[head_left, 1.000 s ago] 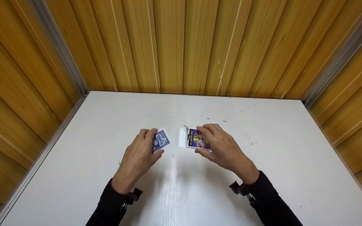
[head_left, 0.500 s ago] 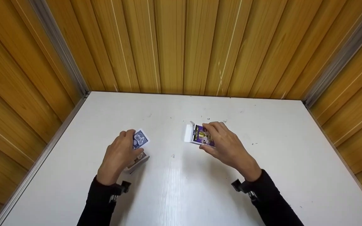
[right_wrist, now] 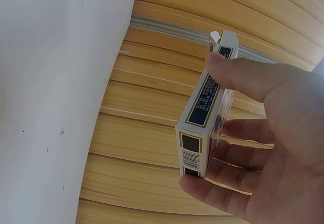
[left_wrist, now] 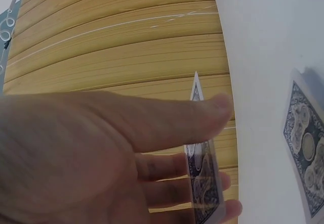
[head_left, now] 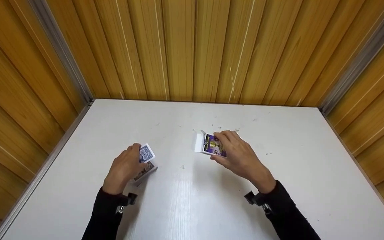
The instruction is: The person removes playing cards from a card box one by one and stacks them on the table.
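My left hand [head_left: 123, 170] pinches a blue-backed playing card [head_left: 146, 153] between thumb and fingers; in the left wrist view the card [left_wrist: 205, 183] stands nearly edge-on and looks thin. Just below that hand, a stack of playing cards [head_left: 146, 170] lies on the table, partly hidden by the thumb and palm. The top back of the stack [left_wrist: 306, 143] shows at the right of the left wrist view. My right hand [head_left: 240, 156] grips a purple card box [head_left: 213, 145] by its long edges, its white end flap [head_left: 199, 142] open toward the left. A barcode marks the box's other end [right_wrist: 192, 153].
The white table [head_left: 185, 200] carries small scuffs and specks [head_left: 220, 127] toward the back. Yellow wood-look panels [head_left: 178, 50] enclose it behind and on both sides, with grey metal posts at the corners.
My left hand has moved left with the card, and the stack beneath it has come into sight. The right hand has shifted slightly right with the box, tilting it a little.
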A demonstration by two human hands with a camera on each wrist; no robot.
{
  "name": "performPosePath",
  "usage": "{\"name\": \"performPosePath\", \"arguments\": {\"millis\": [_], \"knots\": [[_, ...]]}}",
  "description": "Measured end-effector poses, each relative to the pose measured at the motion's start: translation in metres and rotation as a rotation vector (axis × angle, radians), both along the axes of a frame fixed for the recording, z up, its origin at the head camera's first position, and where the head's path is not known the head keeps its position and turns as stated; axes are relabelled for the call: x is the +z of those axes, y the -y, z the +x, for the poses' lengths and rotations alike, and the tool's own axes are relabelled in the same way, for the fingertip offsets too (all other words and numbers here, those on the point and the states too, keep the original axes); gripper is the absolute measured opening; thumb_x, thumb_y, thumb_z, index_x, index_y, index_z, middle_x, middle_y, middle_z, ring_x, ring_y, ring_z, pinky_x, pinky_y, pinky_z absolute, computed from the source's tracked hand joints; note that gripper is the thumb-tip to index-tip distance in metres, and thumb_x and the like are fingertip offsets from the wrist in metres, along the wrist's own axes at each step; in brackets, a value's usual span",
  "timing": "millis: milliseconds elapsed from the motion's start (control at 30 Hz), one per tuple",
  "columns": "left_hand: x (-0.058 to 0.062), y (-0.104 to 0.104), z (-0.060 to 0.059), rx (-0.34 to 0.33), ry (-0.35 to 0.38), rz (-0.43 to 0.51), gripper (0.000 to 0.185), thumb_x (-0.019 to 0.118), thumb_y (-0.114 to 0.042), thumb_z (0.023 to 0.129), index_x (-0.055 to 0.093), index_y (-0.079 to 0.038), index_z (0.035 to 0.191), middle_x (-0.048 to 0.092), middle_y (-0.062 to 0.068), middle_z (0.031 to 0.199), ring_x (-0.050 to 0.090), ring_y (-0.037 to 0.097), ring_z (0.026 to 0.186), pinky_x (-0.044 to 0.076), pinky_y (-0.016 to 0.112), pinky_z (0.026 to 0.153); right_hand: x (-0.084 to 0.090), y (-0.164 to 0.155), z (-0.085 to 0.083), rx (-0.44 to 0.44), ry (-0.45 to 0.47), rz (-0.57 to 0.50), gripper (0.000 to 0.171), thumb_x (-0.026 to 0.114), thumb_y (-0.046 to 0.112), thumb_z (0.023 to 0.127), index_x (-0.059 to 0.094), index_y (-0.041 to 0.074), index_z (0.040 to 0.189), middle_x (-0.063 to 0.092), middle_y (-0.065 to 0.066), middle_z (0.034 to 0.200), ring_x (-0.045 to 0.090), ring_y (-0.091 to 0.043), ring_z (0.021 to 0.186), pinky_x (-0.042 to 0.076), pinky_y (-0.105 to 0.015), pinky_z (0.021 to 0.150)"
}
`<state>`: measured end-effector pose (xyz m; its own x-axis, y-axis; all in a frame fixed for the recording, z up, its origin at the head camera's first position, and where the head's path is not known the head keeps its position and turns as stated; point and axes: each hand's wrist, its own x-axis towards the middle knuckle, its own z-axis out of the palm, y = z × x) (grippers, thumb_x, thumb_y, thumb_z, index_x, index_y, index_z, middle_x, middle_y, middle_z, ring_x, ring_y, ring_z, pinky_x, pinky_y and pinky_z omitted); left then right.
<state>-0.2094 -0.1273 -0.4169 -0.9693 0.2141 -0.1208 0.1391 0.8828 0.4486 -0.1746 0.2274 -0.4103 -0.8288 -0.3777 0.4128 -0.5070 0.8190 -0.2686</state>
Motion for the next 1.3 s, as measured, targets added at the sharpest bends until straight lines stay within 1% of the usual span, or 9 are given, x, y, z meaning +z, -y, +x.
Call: {"name": "performPosePath", "arguments": {"millis": [233, 467, 700, 800, 967, 1200, 1300], "knots": [[-0.006, 0.003, -0.001, 0.004, 0.006, 0.006, 0.07, 0.079, -0.013, 0.091, 0.041, 0.016, 0.143, 0.064, 0.025, 0.114, 0.06, 0.029, 0.093, 0.053, 0.048, 0.081, -0.001, 0.0, -0.002, 0.007, -0.01, 0.002, 0.067, 0.087, 0.031, 0.086, 0.058, 0.001, 0.138, 0.061, -0.011, 0.123, 0.056, -0.024, 0.106, 0.052, -0.037, 0.076], [-0.012, 0.002, -0.003, -0.005, 0.05, -0.014, 0.064, 0.078, -0.012, 0.091, 0.043, 0.015, 0.137, 0.062, 0.017, 0.1, 0.059, 0.026, 0.087, 0.054, 0.043, 0.076, -0.003, 0.001, -0.003, 0.002, 0.005, 0.011, 0.065, 0.086, 0.032, 0.087, 0.058, 0.002, 0.138, 0.061, -0.012, 0.124, 0.056, -0.026, 0.109, 0.052, -0.038, 0.076], [-0.018, 0.002, -0.007, -0.025, 0.053, -0.049, 0.055, 0.079, -0.012, 0.088, 0.049, 0.015, 0.125, 0.064, 0.022, 0.101, 0.064, 0.033, 0.092, 0.055, 0.048, 0.077, -0.003, 0.002, -0.003, 0.006, 0.009, 0.014, 0.065, 0.086, 0.031, 0.087, 0.058, 0.002, 0.138, 0.061, -0.011, 0.123, 0.056, -0.025, 0.107, 0.051, -0.038, 0.076], [-0.02, 0.001, -0.008, -0.028, 0.059, -0.054, 0.055, 0.08, -0.011, 0.086, 0.05, 0.015, 0.123, 0.064, 0.023, 0.101, 0.065, 0.036, 0.093, 0.056, 0.05, 0.078, -0.003, 0.003, -0.004, 0.012, 0.005, 0.018, 0.065, 0.086, 0.03, 0.087, 0.059, 0.002, 0.138, 0.061, -0.011, 0.123, 0.056, -0.025, 0.107, 0.052, -0.037, 0.076], [-0.025, -0.002, -0.009, -0.024, 0.055, -0.101, 0.055, 0.081, -0.012, 0.086, 0.05, 0.016, 0.122, 0.061, 0.025, 0.1, 0.066, 0.039, 0.093, 0.056, 0.051, 0.077, -0.003, 0.003, -0.004, 0.011, 0.004, 0.017, 0.065, 0.086, 0.029, 0.086, 0.059, 0.002, 0.138, 0.061, -0.01, 0.123, 0.056, -0.024, 0.107, 0.052, -0.037, 0.076], [-0.029, -0.004, -0.009, -0.024, 0.061, -0.134, 0.054, 0.078, -0.012, 0.09, 0.049, 0.017, 0.124, 0.059, 0.024, 0.099, 0.063, 0.036, 0.09, 0.055, 0.051, 0.076, -0.003, 0.003, -0.003, 0.015, -0.003, 0.023, 0.066, 0.087, 0.03, 0.085, 0.059, 0.002, 0.138, 0.061, -0.01, 0.123, 0.056, -0.023, 0.108, 0.052, -0.038, 0.079], [-0.03, -0.005, -0.009, -0.014, 0.069, -0.142, 0.054, 0.079, -0.013, 0.089, 0.05, 0.017, 0.123, 0.058, 0.023, 0.097, 0.061, 0.035, 0.088, 0.055, 0.051, 0.075, -0.003, 0.002, -0.002, 0.019, -0.012, 0.024, 0.065, 0.087, 0.03, 0.086, 0.059, 0.002, 0.138, 0.061, -0.011, 0.123, 0.056, -0.024, 0.109, 0.052, -0.038, 0.079]]}}
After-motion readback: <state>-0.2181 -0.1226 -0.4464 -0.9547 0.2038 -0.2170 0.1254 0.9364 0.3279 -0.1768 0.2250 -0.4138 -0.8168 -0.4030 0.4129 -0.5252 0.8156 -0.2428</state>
